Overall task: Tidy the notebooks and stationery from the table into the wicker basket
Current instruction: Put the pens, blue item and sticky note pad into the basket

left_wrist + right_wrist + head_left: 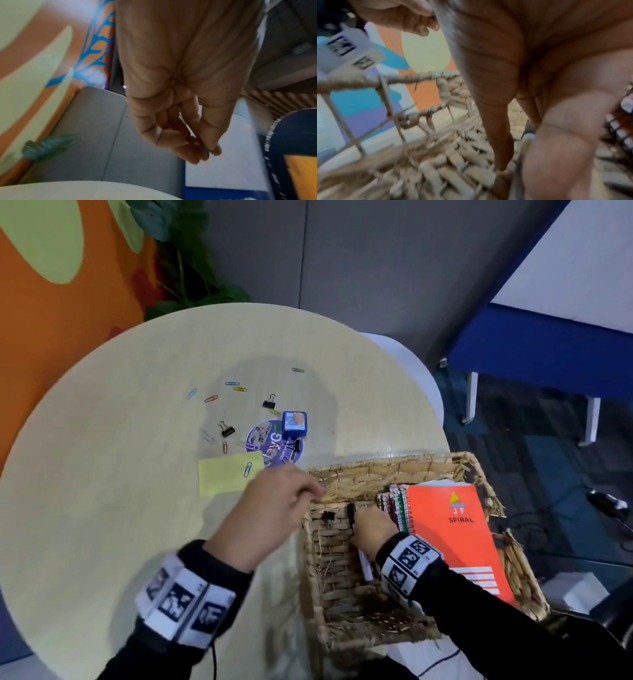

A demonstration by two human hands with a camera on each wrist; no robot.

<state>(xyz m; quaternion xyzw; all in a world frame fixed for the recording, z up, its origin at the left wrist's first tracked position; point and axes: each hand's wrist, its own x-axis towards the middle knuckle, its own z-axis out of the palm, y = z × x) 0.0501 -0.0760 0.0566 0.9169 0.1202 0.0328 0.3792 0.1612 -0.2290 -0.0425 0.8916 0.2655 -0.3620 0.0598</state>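
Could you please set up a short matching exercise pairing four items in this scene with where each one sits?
Things:
1. orange spiral notebook
2. yellow sticky note
3. blue box
4. right hand

Places:
a. flat on the table, a blue paper clip lying on it
b. reaching down inside the wicker basket
c. on the table beside a round sticker
d. leaning in the basket's right side

Pairs: 1-d, 2-a, 3-c, 4-b

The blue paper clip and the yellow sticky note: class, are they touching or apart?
Touching. The head view shows the blue paper clip lying within the yellow sticky note's right edge, overlapping it.
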